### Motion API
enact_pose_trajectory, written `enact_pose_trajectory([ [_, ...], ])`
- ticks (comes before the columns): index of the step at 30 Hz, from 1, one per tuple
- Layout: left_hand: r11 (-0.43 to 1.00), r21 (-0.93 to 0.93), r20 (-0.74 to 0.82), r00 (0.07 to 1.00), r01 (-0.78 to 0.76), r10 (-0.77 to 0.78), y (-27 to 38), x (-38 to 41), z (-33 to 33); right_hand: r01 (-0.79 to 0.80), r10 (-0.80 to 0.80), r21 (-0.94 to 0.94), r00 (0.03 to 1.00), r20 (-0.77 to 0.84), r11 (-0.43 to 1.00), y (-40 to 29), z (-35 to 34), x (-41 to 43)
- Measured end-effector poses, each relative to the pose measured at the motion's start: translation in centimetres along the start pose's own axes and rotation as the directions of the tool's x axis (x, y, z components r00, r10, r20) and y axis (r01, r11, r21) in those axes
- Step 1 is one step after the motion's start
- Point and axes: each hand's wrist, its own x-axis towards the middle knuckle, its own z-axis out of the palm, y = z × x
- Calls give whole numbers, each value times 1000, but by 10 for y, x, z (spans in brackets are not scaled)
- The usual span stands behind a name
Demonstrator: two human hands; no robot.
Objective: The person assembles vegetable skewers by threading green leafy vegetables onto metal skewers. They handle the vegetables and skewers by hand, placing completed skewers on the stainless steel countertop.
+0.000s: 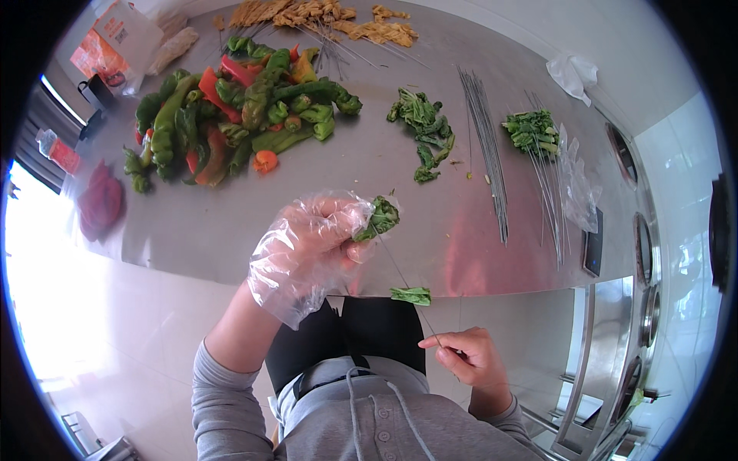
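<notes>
My left hand point(323, 242), in a clear plastic glove, pinches a folded leafy green point(385, 218). Bare and lower down, my right hand point(470, 354) grips a thin metal skewer point(428, 322) between thumb and forefinger. The skewer slants up from there to the leaf at my left hand; whether its tip pierces that leaf is hidden. Partway along the skewer sits another piece of leafy green point(411, 296), apart from both hands. Beyond my hands, a loose pile of leafy greens point(424, 129) lies on the steel table point(357, 167).
Green and red peppers point(230, 115) are heaped at left. Bare skewers point(487, 155) and skewered greens point(531, 131) lie at right, beside a clear plastic glove point(576, 184) and a dark phone-like slab point(592, 245). Skewered tan food point(323, 20) lies along the back.
</notes>
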Motion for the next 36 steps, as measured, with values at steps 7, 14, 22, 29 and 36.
enact_pose_trajectory([
  [7, 995, 102, 69, 998, -20, 13, -3, -2, -8, -36, 37, 31, 999, -15, 999, 4, 1, -3],
  [14, 950, 312, -71, 997, 29, -7, 5, -4, 10, -38, 39, 45, 999, -31, 998, 0, 2, -1],
  [22, 997, 75, 4, 1000, -22, 22, -4, 4, -2, 44, -30, 169, 996, -84, 985, 7, 2, -7],
  [29, 999, 44, 6, 1000, -21, 21, -5, 4, 2, -23, 23, 48, 1000, 7, 999, 0, -1, -5],
  [36, 991, 125, -23, 999, -44, 47, -4, 2, 5, -39, 38, 104, 999, 8, 994, 3, 1, -5],
])
